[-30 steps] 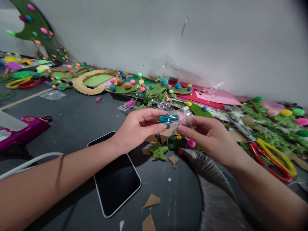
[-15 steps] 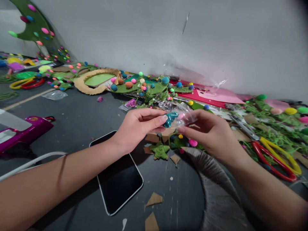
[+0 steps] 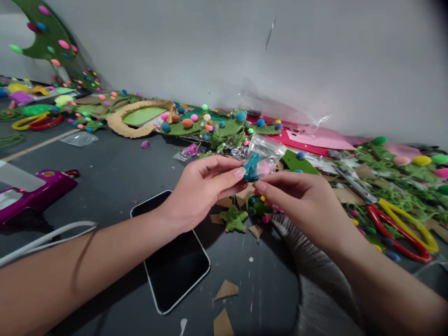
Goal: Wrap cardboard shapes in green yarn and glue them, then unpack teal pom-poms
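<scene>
Both hands, left hand (image 3: 203,186) & right hand (image 3: 301,205) pinching plastic bag (image 3: 264,156) btwn fingertips

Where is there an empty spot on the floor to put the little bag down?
The widest bare floor lies between the phone, the purple tool and the straw ring. A smaller patch sits right of the phone, dotted with cardboard scraps. It is crowded along the wall and around the scissors, where pom-poms and green yarn pile up.

Dim, even indoor light, soft shadows under forearms, wide-angle edge warp, dark top-right corner, slight blur.
</scene>
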Motion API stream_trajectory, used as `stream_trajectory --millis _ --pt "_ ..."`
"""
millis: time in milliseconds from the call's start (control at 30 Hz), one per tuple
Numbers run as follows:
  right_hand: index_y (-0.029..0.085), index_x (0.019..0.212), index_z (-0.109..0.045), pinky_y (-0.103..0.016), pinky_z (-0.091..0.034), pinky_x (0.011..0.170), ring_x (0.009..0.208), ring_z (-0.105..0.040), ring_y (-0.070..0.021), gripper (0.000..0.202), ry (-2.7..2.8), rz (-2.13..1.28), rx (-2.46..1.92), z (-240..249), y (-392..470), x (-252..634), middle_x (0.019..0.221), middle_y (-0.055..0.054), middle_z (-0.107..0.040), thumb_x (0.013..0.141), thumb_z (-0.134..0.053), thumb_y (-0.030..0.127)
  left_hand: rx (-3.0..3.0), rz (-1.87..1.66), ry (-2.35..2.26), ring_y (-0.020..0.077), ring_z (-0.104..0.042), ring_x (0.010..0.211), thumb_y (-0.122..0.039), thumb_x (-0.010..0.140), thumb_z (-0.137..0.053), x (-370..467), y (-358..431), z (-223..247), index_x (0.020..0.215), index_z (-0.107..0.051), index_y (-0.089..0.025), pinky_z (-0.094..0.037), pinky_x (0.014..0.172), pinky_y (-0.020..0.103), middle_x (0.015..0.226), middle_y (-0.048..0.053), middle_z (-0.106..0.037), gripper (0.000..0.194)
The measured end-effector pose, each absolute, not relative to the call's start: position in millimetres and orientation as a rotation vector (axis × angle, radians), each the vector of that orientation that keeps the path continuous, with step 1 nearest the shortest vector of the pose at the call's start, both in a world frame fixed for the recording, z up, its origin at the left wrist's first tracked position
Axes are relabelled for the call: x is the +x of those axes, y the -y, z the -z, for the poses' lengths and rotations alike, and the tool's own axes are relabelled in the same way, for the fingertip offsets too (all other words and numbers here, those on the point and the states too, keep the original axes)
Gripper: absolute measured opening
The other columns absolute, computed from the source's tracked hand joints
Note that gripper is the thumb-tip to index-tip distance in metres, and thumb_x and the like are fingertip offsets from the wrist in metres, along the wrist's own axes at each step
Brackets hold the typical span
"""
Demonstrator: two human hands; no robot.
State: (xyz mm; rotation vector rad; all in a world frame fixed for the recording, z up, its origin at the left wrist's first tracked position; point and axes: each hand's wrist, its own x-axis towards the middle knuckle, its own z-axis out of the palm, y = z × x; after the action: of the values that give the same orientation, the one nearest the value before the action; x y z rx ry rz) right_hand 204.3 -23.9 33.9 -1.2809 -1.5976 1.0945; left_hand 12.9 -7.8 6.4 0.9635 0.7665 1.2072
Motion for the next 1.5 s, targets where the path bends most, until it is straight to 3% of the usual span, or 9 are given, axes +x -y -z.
stream_trajectory --millis 133,300,433,733,1033,1500 --pt "0.024 0.084 -0.082 -0.019 -0.050 0.061 0.068 -0.066 -0.0100 0.006 1.568 -1.104 -1.287 -31 23 205 0.076 0.002 -0.077 0.078 -0.080 0.022 1.006 -1.200 -0.793 0.0140 -0.071 0.093 -0.024 0.079 -0.087 11 6 -4 0.093 -0.076 -0.017 -0.064 0.088 0.031 0.097 0.002 -0.074 0.019" --pt "0.021 0.082 -0.080 -0.021 -0.048 0.059 0.067 -0.063 -0.0105 0.006 1.536 -1.081 -1.337 -28 21 206 0.077 0.000 -0.076 0.078 -0.080 0.025 1.083 -1.198 -0.828 0.0111 -0.069 0.090 -0.023 0.075 -0.089 8 3 0 0.094 -0.077 -0.020 -0.060 0.082 0.023 0.096 0.000 -0.073 0.023" --pt "0.020 0.082 -0.079 -0.022 -0.045 0.058 0.065 -0.059 -0.0103 0.010 1.529 -1.074 -1.346 -25 20 209 0.076 -0.001 -0.074 0.080 -0.079 0.030 1.125 -1.174 -0.842 0.0125 -0.068 0.093 -0.026 0.074 -0.091 7 3 2 0.095 -0.076 -0.021 -0.058 0.081 0.025 0.102 0.000 -0.073 0.026" --pt "0.019 0.081 -0.077 -0.022 -0.041 0.056 0.062 -0.054 -0.0087 0.008 1.484 -1.153 -1.329 -25 17 208 0.071 0.001 -0.068 0.079 -0.077 0.027 1.158 -1.128 -0.863 0.0096 -0.065 0.085 -0.027 0.072 -0.092 8 4 2 0.092 -0.074 -0.020 -0.055 0.072 0.021 0.097 -0.001 -0.068 0.028" --pt "0.017 0.076 -0.073 -0.021 -0.041 0.059 0.064 -0.053 -0.0082 0.006 1.536 -1.126 -1.383 -27 17 208 0.071 0.002 -0.065 0.078 -0.073 0.023 1.124 -1.168 -0.879 0.0142 -0.067 0.093 -0.028 0.073 -0.091 9 3 1 0.091 -0.075 -0.019 -0.057 0.085 0.030 0.098 0.001 -0.071 0.026" --pt "0.017 0.076 -0.073 -0.025 -0.042 0.054 0.060 -0.054 -0.0109 0.006 1.688 -1.128 -1.408 -31 13 219 0.069 0.000 -0.065 0.078 -0.068 0.021 1.108 -1.228 -0.927 0.0139 -0.066 0.087 -0.021 0.071 -0.089 6 -3 2 0.089 -0.075 -0.016 -0.054 0.083 0.029 0.096 0.003 -0.072 0.023"
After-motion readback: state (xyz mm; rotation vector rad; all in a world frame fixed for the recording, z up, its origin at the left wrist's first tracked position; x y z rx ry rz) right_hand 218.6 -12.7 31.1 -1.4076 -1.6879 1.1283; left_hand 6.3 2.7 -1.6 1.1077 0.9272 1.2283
